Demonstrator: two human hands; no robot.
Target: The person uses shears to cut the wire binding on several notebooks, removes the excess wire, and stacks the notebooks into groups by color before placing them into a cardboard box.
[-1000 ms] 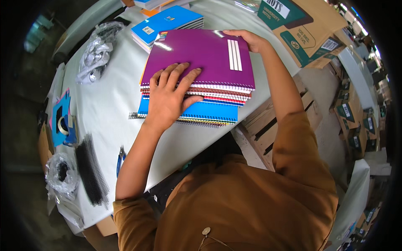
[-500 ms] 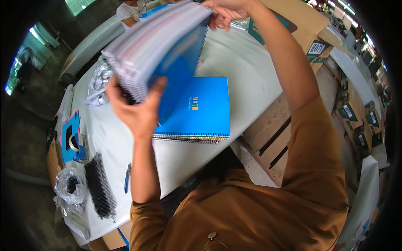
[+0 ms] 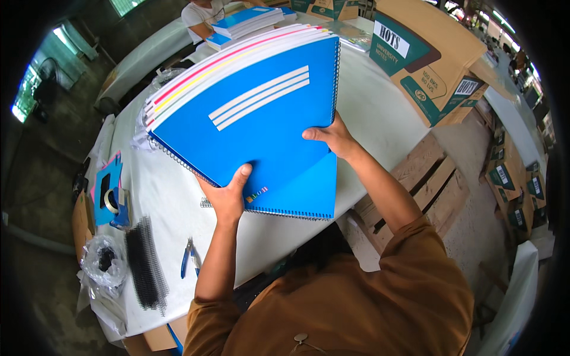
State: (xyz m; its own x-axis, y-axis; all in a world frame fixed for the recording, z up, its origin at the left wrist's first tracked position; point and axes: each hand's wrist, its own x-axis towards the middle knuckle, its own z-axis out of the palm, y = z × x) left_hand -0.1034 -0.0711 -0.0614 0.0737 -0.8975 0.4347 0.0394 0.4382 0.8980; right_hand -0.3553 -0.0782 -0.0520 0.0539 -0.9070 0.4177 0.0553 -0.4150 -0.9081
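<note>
I hold a thick stack of blue spiral notebooks (image 3: 261, 127) up in front of me, tilted. The top cover carries three white stripes, and white, pink and yellow layers show along the far left edge. My left hand (image 3: 225, 193) is closed on the near left corner, thumb on the cover. My right hand (image 3: 332, 136) grips the right edge beside the wire binding, its thumb also on top. The fingers of both hands are hidden beneath. Below the held stack, another blue notebook (image 3: 312, 190) lies on the table, partly covered.
Left on the white-covered table (image 3: 374, 98) are black binding coils (image 3: 145, 267), blue-handled pliers (image 3: 189, 258), a tape roll in a blue dispenser (image 3: 119, 207) and a plastic-wrapped roll (image 3: 102, 261). A large carton (image 3: 421, 65) stands far right. Beyond, a person (image 3: 199, 18) sits near stacked notebooks (image 3: 246, 22).
The held stack has turned from steeply tilted to flatter, its striped cover now facing me. My right hand has come down from the far corner to the right edge.
</note>
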